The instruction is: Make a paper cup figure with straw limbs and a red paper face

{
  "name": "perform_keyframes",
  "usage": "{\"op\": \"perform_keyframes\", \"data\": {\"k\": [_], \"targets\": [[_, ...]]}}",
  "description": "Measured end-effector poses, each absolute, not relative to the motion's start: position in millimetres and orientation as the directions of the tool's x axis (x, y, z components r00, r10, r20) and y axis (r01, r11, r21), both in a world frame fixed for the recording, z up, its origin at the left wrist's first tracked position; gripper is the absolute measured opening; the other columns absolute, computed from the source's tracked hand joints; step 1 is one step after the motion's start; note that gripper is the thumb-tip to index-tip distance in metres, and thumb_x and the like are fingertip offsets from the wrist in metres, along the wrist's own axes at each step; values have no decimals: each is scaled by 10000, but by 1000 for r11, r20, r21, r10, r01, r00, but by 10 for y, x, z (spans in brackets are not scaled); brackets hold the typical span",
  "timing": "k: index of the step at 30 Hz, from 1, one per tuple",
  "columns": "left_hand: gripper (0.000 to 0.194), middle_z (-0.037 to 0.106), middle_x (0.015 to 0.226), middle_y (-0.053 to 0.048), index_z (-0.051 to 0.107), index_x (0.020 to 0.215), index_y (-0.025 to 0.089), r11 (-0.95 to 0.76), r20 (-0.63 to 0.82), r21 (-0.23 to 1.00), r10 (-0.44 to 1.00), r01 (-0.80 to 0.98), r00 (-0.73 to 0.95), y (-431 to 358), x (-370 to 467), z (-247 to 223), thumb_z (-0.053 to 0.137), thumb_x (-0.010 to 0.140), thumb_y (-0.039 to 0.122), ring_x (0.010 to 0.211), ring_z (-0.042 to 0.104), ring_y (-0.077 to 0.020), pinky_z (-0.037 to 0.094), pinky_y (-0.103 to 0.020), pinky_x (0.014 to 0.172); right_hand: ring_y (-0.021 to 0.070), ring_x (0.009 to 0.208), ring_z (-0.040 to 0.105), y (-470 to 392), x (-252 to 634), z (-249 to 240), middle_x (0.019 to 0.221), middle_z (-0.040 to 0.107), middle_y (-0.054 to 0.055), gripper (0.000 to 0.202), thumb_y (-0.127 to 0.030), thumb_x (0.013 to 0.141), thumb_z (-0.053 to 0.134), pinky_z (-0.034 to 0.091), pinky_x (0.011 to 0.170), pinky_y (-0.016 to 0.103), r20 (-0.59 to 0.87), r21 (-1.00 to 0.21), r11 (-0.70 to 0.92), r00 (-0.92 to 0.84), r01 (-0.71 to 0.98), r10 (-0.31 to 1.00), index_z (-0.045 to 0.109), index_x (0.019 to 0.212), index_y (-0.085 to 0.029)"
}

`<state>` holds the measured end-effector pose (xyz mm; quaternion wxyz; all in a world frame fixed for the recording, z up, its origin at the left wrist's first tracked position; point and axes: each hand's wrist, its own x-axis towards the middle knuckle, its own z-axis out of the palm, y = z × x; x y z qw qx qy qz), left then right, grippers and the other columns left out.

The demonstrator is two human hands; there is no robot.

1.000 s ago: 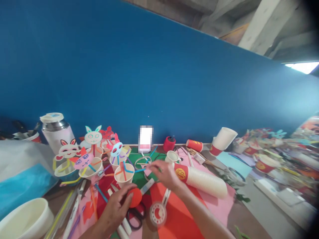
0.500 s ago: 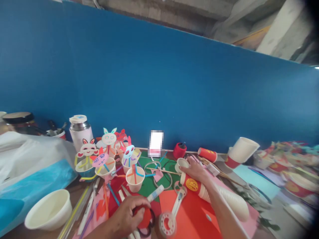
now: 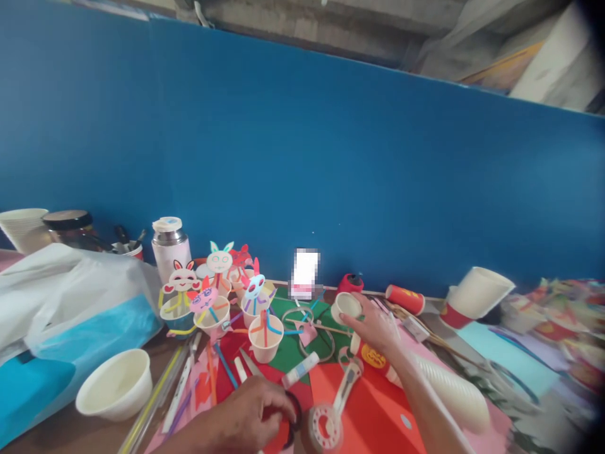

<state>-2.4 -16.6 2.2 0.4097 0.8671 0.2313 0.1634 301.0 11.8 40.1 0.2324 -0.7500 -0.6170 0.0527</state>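
Observation:
My right hand (image 3: 375,328) is closed at the rim of a small white paper cup (image 3: 347,306), tilted with its mouth towards me. Under that forearm lies a long stack of nested paper cups (image 3: 449,388) with a red printed end. At the near edge, the fingers of my left hand (image 3: 258,410) are curled over a red piece (image 3: 278,438), mostly hidden by them. Beside and under this hand are black-handled scissors (image 3: 296,410). A glue stick (image 3: 301,370) and a white tape dispenser (image 3: 326,425) lie to its right.
Several decorated cups with paper animal heads (image 3: 220,260) and straw arms stand left of centre. A white bowl (image 3: 116,384), straws and a plastic bag (image 3: 89,296) are on the left. A thermos (image 3: 171,249) and a phone-like screen (image 3: 305,271) stand near the blue partition (image 3: 331,145).
My right hand has drawn the small cup slightly nearer, and more of its mouth shows. My left hand has rotated a little over the red piece. The view has turned left.

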Motion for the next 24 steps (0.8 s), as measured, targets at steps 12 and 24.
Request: {"op": "perform_keyframes", "data": {"k": [12,24], "targets": [[401,710,798,-18,712,779,206,-622,151,754,476,211,866,-169,-23,129,427,606,-17,753,638,-155,474,-209,693,272,999,597,-5,2462,429,1141,620,102,630,-404,708,641,424,832,356,196,-522,1,118,853,973,438,1265,-189],[404,714,831,-13,692,843,199,-481,110,852,552,208,827,-124,-19,5,408,626,10,746,665,-149,491,-190,673,236,891,611,82,3042,587,1040,652,60,490,-453,733,609,430,738,319,272,-507,-192,367,840,890,519,1153,-216]]}}
